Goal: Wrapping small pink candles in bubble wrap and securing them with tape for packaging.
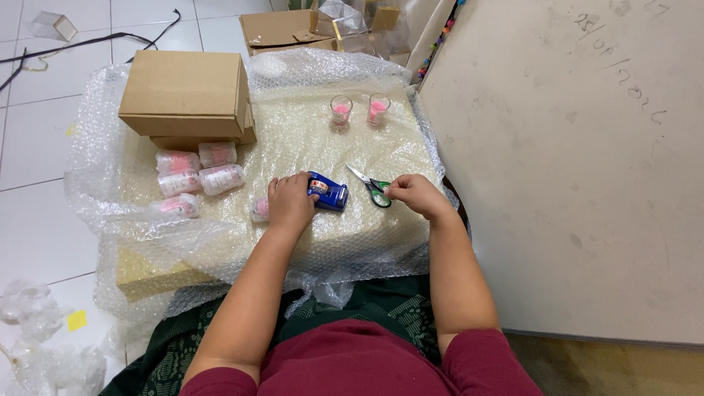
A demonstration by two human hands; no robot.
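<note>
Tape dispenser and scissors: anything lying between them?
Nothing; in the head view only bare bubble wrap separates the blue tape dispenser from the green-handled scissors.

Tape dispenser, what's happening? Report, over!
Left hand on blue tape dispenser. Right hand at green-handled scissors. Wrapped bundle beside left hand.

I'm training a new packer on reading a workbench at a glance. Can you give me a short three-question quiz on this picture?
1. True or false: the left hand rests on the blue tape dispenser.
2. What does the right hand touch? A) cardboard box B) green-handled scissors C) a glass
3. How many unwrapped glasses with pink filling stand at the far edge of the bubble wrap?

Key
1. True.
2. B, the green-handled scissors.
3. Two: one glass and another glass beside it.
</note>
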